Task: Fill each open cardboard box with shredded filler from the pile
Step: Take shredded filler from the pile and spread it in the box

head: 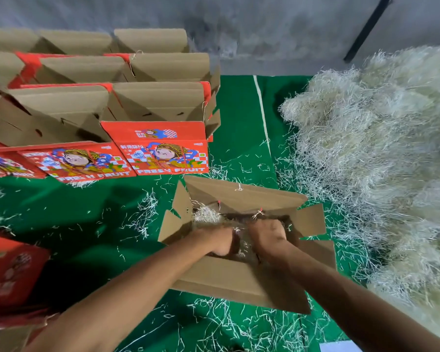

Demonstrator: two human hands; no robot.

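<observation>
Open box (239,278) in the foreground on the green cloth (69,214), flaps out, with a little filler (206,215) in its far-left corner and dark bottom showing; I judge it barely begun. My left hand (220,241) and right hand (268,233) are both down inside it, close together, backs up; blur and their angle hide the fingers, so I cannot tell whether they press or grip filler. The pile (381,153) lies just right of the box, large. Stacked boxes (127,97) at upper left stand open and look empty, so I judge nearly all the filling remains. Loose strands litter the cloth.
</observation>
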